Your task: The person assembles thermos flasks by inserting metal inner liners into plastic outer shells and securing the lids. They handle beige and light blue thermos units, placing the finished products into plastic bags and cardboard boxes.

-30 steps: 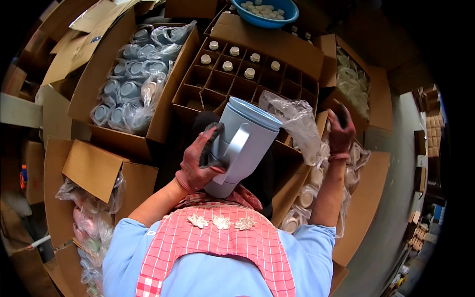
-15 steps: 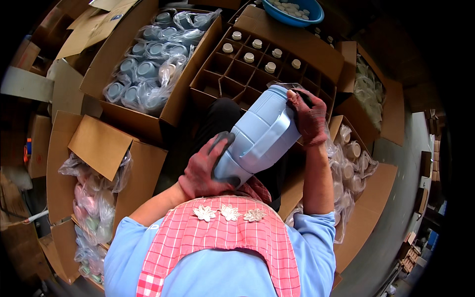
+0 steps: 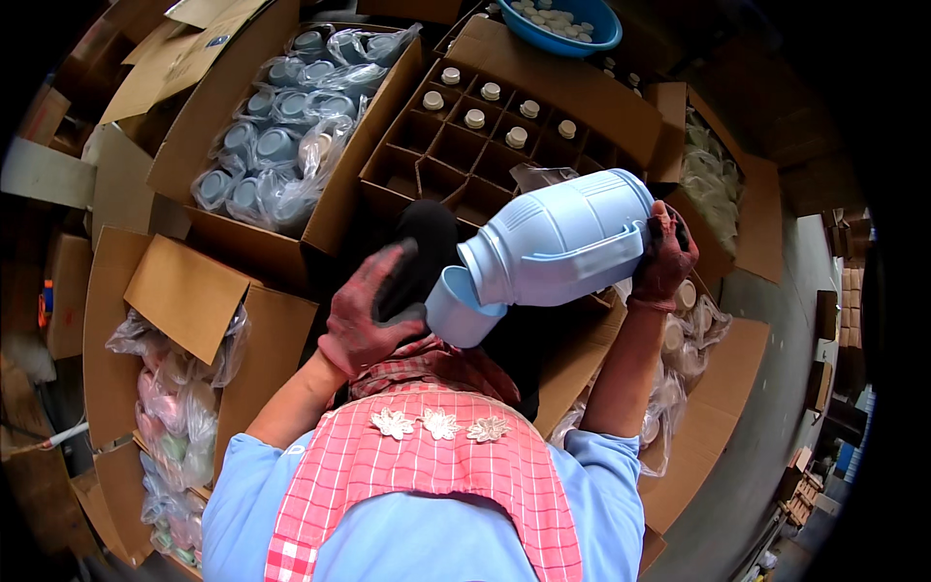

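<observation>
A light blue plastic jug (image 3: 572,238) with a side handle lies tilted in front of me, its ribbed neck toward the left. My right hand (image 3: 665,254), in a red and dark work glove, grips it by its broad right end. Just below the neck is a matching light blue cup (image 3: 464,312), separate from the jug; whether it rests on my lap I cannot tell. My left hand (image 3: 364,315), gloved alike, is open beside the cup, fingers apart, the thumb close to its wall.
Ahead stands a divided carton (image 3: 398,160) with several white-capped bottles (image 3: 474,118). Left of it, another carton (image 3: 175,145) holds bagged blue pieces (image 3: 276,145). A blue basin (image 3: 558,41) of white caps sits at the back. Open cartons (image 3: 276,339) with bagged parts flank me.
The jug has swung from upright-leaning to nearly level, its neck now left. The cup has come away from its neck end, and my left hand has let go and moved left.
</observation>
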